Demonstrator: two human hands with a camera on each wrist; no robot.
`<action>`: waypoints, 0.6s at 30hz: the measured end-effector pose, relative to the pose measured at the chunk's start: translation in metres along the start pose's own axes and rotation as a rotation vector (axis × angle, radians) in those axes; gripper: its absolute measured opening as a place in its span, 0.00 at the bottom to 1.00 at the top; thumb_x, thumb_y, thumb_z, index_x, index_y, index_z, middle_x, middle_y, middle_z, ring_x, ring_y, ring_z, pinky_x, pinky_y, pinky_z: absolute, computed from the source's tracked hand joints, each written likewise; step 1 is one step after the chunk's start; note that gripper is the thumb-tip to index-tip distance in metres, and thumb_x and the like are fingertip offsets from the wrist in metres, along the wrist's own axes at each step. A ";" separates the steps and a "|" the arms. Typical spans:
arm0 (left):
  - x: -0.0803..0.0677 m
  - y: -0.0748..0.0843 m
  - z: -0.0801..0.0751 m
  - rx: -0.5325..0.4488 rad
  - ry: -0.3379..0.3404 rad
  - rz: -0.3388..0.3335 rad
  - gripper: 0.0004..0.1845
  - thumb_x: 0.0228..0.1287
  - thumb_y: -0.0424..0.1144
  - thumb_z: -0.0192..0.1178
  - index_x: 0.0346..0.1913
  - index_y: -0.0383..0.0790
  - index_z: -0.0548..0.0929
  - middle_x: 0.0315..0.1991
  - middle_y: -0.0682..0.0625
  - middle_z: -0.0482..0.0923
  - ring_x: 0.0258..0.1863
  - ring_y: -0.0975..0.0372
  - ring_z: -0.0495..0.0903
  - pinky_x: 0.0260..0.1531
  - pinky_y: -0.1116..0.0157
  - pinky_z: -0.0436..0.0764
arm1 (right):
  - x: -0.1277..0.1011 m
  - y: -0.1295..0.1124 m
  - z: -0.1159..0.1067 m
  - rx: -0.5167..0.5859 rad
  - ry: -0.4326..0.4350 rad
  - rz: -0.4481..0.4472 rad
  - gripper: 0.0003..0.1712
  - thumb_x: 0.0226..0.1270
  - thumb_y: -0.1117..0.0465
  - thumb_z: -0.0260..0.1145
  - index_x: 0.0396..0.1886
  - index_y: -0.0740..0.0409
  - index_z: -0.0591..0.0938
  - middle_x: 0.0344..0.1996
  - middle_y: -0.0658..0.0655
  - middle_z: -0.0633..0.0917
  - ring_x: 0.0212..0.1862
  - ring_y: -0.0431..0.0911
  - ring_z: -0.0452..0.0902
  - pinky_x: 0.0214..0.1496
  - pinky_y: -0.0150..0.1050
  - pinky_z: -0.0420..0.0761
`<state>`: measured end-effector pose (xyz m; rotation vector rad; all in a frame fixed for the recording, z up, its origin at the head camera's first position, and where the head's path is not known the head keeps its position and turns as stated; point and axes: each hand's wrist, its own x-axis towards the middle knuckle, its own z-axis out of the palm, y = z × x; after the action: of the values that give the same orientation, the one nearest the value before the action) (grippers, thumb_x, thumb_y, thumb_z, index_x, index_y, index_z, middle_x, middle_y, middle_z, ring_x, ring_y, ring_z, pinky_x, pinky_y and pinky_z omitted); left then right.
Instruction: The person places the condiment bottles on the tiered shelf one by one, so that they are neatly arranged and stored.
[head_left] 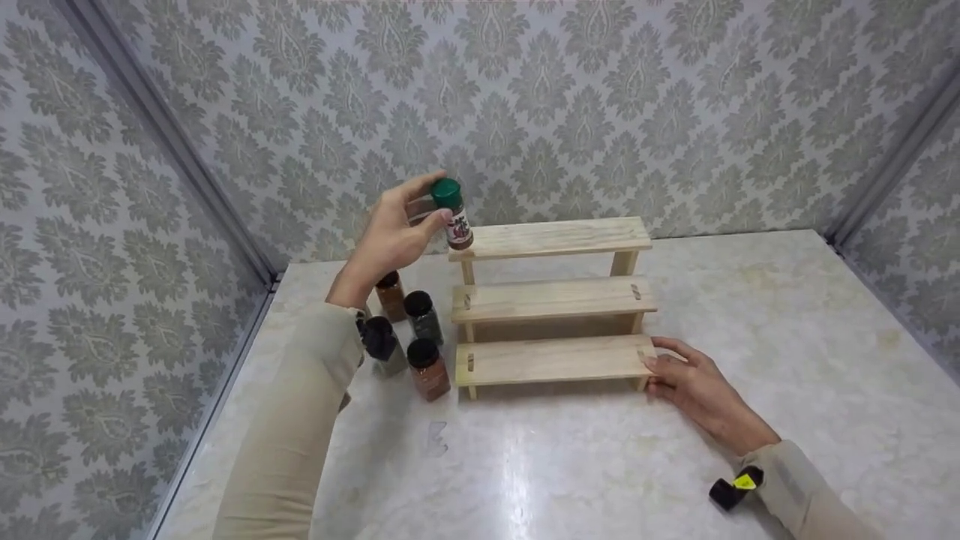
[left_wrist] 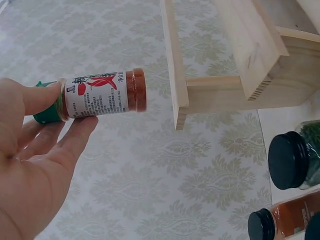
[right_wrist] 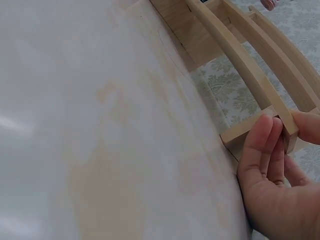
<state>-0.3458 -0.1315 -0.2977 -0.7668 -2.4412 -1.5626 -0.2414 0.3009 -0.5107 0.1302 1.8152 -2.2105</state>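
Chili jar point(head_left: 453, 214) we're pinching in left hand point(head_left: 390, 238) near rack point(head_left: 551, 300) top step; right hand point(head_left: 694, 390) gripping bottom step corner—lower it upright, steadily.

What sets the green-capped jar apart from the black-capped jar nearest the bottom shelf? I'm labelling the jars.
The green-capped jar has a green lid and a chili label; the front black-capped jar shows no label. The first is held in the air by the left hand beside the top shelf; the other stands on the table. Both hold reddish powder.
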 end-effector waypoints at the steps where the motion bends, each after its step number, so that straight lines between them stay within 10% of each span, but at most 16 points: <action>1: 0.004 -0.001 0.001 -0.015 -0.005 0.005 0.29 0.80 0.28 0.59 0.80 0.36 0.69 0.75 0.37 0.72 0.72 0.46 0.78 0.70 0.56 0.81 | 0.000 0.000 0.000 -0.004 -0.003 -0.004 0.41 0.77 0.58 0.71 0.81 0.57 0.61 0.48 0.55 0.83 0.42 0.45 0.84 0.46 0.37 0.88; 18: 0.043 -0.010 0.041 -0.012 -0.108 -0.010 0.29 0.83 0.26 0.52 0.82 0.34 0.64 0.79 0.35 0.65 0.76 0.42 0.72 0.76 0.54 0.75 | 0.000 0.002 0.000 -0.012 0.007 -0.016 0.40 0.78 0.59 0.70 0.82 0.59 0.62 0.50 0.55 0.85 0.43 0.46 0.85 0.45 0.38 0.88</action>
<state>-0.3815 -0.0841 -0.3079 -0.8637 -2.5168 -1.5803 -0.2410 0.3009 -0.5125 0.1219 1.8391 -2.2131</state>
